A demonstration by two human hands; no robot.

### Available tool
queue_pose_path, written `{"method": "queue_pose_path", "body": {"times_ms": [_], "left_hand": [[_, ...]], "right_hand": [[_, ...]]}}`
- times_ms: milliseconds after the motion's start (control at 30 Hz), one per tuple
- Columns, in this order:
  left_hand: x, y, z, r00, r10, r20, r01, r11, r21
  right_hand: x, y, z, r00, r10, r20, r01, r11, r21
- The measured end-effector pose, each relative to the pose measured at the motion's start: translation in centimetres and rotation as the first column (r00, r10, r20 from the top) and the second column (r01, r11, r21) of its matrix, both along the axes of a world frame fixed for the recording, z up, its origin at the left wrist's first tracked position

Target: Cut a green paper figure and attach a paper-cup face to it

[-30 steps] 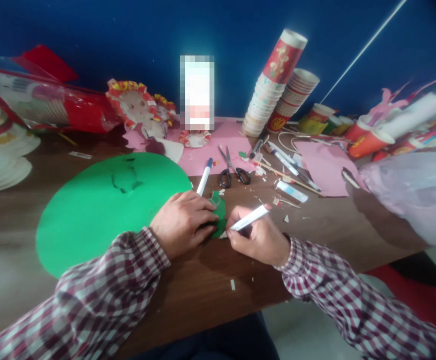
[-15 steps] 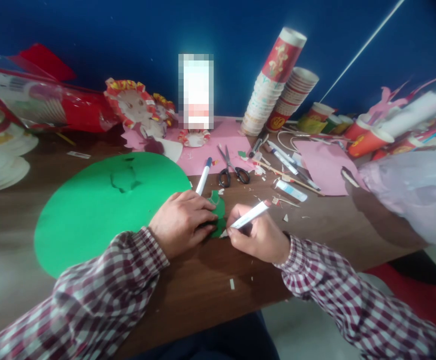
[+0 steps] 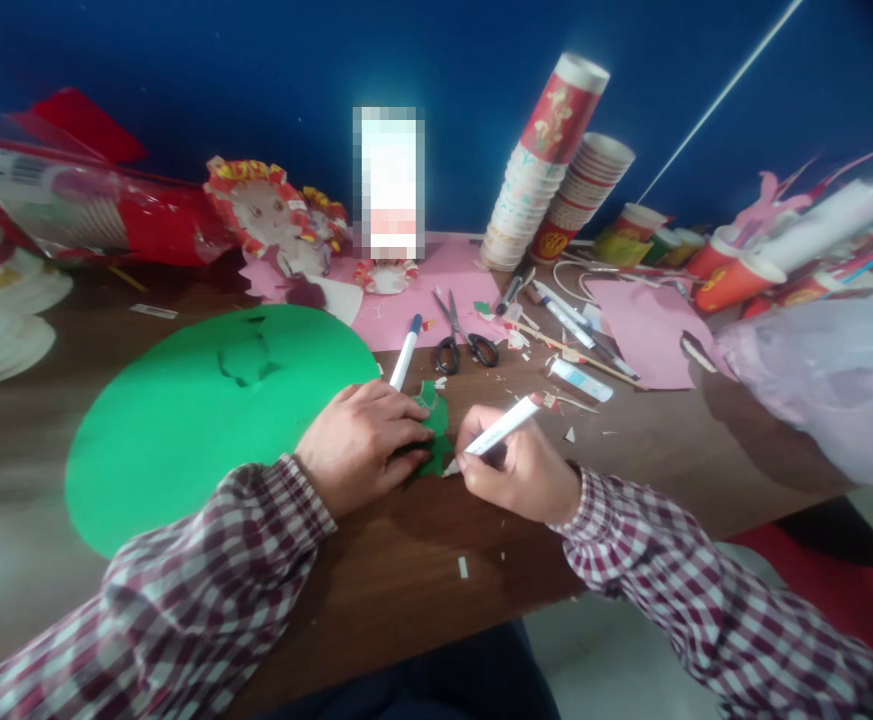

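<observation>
i read the tabletop (image 3: 376, 600) from my end as smooth wood grain with a dull sheen. the white marker with a reddish end (image 3: 502, 427) looks like smooth plastic to me; the small green cutout (image 3: 438, 412) and the big green oval (image 3: 181, 440), matt paper. i make out metal blades (image 3: 448, 314) on the scissors, glossy black plastic handles (image 3: 485, 349), creased cloth sleeves (image 3: 211, 560), and thin, crumpled plastic in the pale bag (image 3: 826, 390).

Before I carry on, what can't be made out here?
- Head view: part of the green cutout, covered by the left hand.
- Head view: lettering on the held marker, too small to read.
- Head view: the bright rectangle, blurred by pixelation.
- Head view: the white stack, cut off by the left edge.
</observation>
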State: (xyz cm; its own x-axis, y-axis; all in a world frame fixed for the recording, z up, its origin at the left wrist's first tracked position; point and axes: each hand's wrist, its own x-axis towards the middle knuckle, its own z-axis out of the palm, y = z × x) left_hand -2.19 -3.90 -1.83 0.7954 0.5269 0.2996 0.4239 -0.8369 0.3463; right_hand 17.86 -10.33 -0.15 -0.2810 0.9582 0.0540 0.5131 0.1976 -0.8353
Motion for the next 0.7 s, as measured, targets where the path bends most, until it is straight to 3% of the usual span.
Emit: {"method": "queue_pose_path", "body": {"times_ms": [267, 500, 700], "left_hand": [[0.1, 0.1, 0.0, 1.0, -0.006, -0.005, 0.006, 1.0, -0.004], [0.0, -0.1, 0.1, 0.999, 0.002, -0.032, -0.003, 1.0, -0.01], [0.1, -0.2, 0.2, 1.0, 0.01, -0.024, -0.01, 1.0, -0.008]], "right_hand": [[0.0, -0.1, 0.0, 0.999, 0.003, 0.051, -0.004, 1.0, 0.021], [0.6, 0.2, 0.6, 0.983, -0.08, -0.164, 0.067, 0.994, -0.083], [0.3, -0.7, 0.4, 0.996, -0.07, -0.051, 0.071, 0.997, 0.022]]}}
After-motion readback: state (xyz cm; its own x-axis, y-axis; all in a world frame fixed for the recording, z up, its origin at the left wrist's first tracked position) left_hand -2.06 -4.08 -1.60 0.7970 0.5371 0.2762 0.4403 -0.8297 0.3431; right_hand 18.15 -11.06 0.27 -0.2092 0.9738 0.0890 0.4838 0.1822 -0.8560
